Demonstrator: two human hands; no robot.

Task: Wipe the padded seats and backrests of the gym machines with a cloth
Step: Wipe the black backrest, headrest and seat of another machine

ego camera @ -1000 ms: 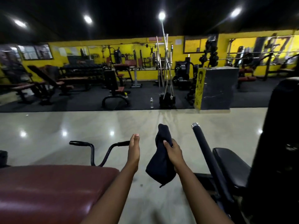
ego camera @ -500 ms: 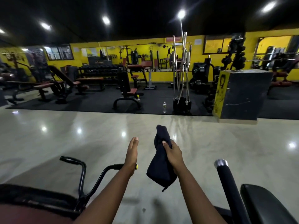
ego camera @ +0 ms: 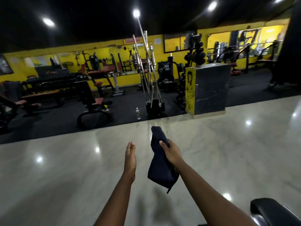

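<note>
My right hand (ego camera: 171,152) grips a dark navy cloth (ego camera: 160,170) that hangs folded in the air over the polished floor. My left hand (ego camera: 130,158) is held out beside it with straight fingers, edge-on, touching nothing. A black padded seat (ego camera: 273,212) shows at the bottom right corner, below my right forearm. Across the floor stand machines with red-brown pads: an upright bench (ego camera: 91,101) and a flat bench (ego camera: 40,97) on the dark mat.
A glossy pale floor (ego camera: 65,160) stretches ahead to a black rubber mat (ego camera: 48,123). A rack of steel bars (ego camera: 149,88), a water bottle (ego camera: 138,113) and a grey and yellow block (ego camera: 208,90) stand at the mat's edge. Yellow mirrored walls lie beyond.
The view has lifted and swung away from the near machines: the maroon pad, the handlebars and the chrome-capped bar have left the frame. Both hands keep their pose, the cloth still held.
</note>
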